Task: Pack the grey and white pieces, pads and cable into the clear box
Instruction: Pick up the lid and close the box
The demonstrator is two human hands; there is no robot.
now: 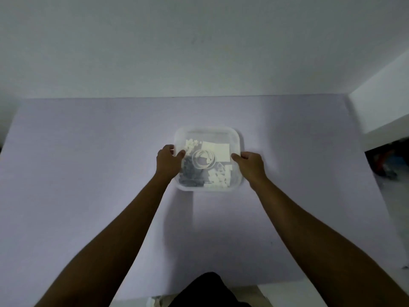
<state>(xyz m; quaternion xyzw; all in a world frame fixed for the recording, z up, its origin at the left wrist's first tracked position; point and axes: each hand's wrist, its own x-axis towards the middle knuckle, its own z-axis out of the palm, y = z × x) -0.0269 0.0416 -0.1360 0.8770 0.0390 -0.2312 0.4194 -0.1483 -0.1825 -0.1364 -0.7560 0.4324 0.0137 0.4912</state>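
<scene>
The clear box stands on the lavender counter, about in the middle of it, and both hands hold it. The left hand is at the 9 o'clock side of the box. Its grip is closed on the wall there, with the thumb over the rim on the inner side and the fingers curled on the outer side. The right hand is at the 3 o'clock side. Its grip pinches the wall in the same way, with the thumb pointing inward over the rim.

All the things of the task lie inside the box. The white cable is coiled in a ring near the centre. The grey pieces are a dark heap toward 7 o'clock, partly under the cable. Small white pieces lie at 11 o'clock, and more of them at 5 o'clock. The flat white pads lie toward 1 o'clock, touching the ring of the cable.

The picture is hazy, so I cannot tell if a lid covers the box. At 6 o'clock, at the near edge of the counter, a dark piece of clothing is seen.
</scene>
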